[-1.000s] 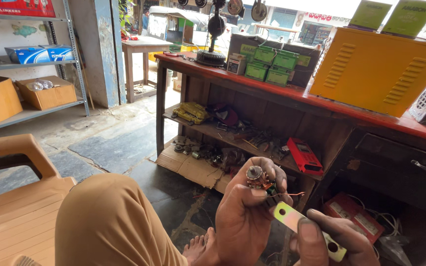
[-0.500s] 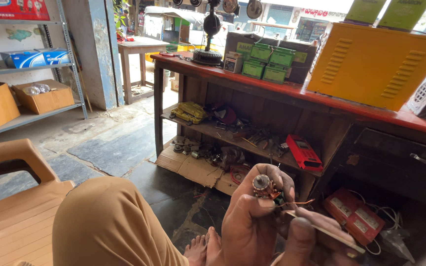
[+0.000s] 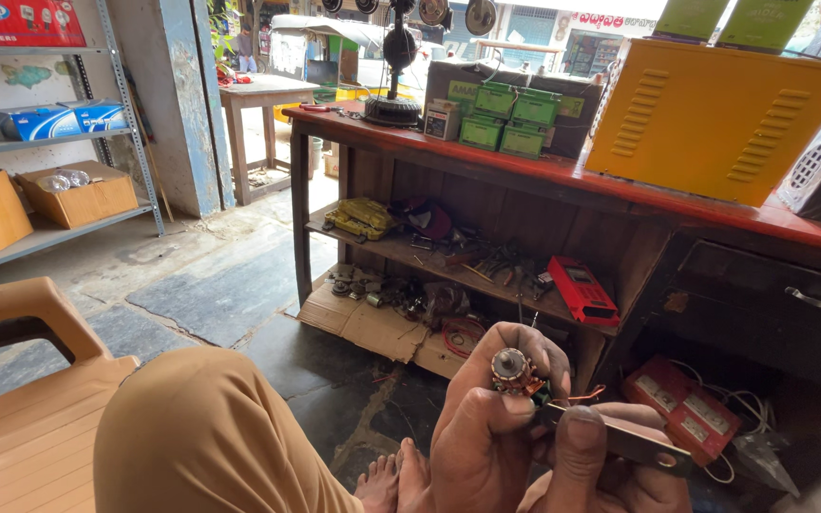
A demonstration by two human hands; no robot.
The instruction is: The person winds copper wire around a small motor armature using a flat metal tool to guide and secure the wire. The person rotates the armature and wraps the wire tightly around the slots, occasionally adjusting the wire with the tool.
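Observation:
My left hand (image 3: 486,427) is closed around a small motor armature (image 3: 513,372) with copper windings and a loose copper wire end sticking out to the right. My right hand (image 3: 601,456) grips a flat metal blade tool (image 3: 624,441), its tip pressed against the armature just below the commutator. Both hands are low in the view, right of my knee in tan cloth (image 3: 201,437). My bare feet (image 3: 391,480) show below the hands.
A red-topped wooden workbench (image 3: 563,180) stands ahead with a yellow metal box (image 3: 715,114), green boxes (image 3: 510,114) and a cluttered tool shelf (image 3: 467,261). A tan plastic chair (image 3: 21,380) is at left. A metal rack with cardboard boxes (image 3: 78,195) stands at far left.
My hands have risen slightly and turned the armature. The blade tool, earlier showing a yellow-green side, now lies edge-on against the armature. The camera view has shifted a little right.

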